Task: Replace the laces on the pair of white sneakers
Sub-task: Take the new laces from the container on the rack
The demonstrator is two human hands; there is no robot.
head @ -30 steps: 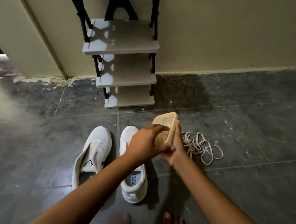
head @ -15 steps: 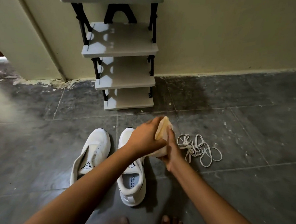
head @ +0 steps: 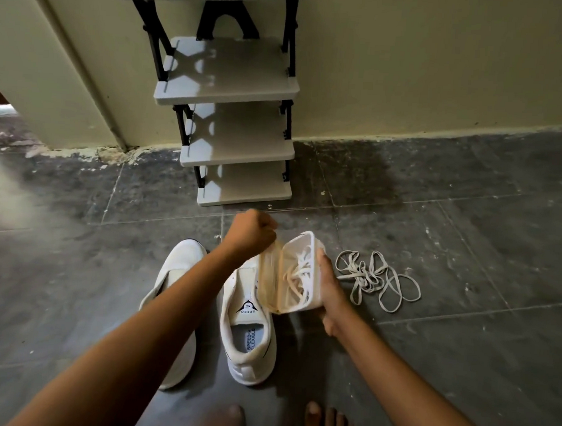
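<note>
Two shoes on dark tiled floor (head: 461, 352): right white sneaker (head: 249, 328), insole reads "SPEED FLEXIBLE", tongue "SPEED"; left white sneaker (head: 181, 263) half hidden by forearm. One clear rectangular plastic box (head: 305, 246) of white laces (head: 297, 280), right hand (head: 331, 290) grip wrapped round it; left hand (head: 250, 235) grip pinches its translucent lid (head: 269, 277). One loose lace tangle (head: 375, 279) beside.

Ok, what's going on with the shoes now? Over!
Left hand pinches lid open, right hand holds box. Laces coiled inside; sneakers unlaced. Loose laces on floor, right of box.
</note>
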